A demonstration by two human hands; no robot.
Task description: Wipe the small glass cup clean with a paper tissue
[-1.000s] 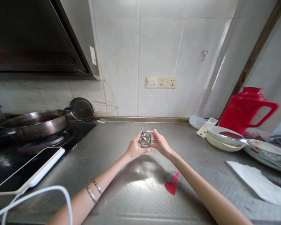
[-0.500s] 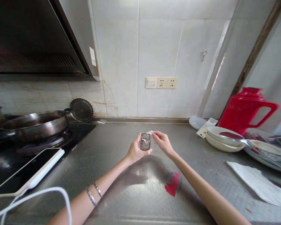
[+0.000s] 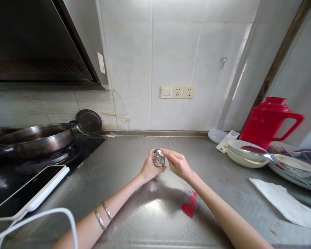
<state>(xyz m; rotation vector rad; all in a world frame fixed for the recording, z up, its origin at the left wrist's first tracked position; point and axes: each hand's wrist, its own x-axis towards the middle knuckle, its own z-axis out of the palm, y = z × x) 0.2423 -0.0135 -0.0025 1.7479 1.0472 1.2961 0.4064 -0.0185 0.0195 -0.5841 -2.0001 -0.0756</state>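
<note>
My left hand point(image 3: 148, 168) is wrapped round a small box-like object point(image 3: 159, 162) with a dark rim and a shiny, see-through grey face, held up over the steel counter. I cannot make out its exact kind. My right hand point(image 3: 178, 163) comes in from the right, its fingertips pinching a small white wad point(image 3: 160, 152) that looks like tissue. The wad rests against the upper part of the shiny object. Below the hands, torn-looking red scraps point(image 3: 189, 208) lie on the counter point(image 3: 124, 214).
At left, a steel pan point(image 3: 41, 141) stands on the stove, with a phone point(image 3: 28, 192) on a white cable point(image 3: 69, 221) before it. To the right are a red thermos point(image 3: 261, 122), stacked bowls point(image 3: 245, 160), a plate point(image 3: 298, 178) and a white paper sheet point(image 3: 285, 204).
My right hand has moved left with the white wad, from beside the object's top corner onto its upper part. My left hand keeps its hold.
</note>
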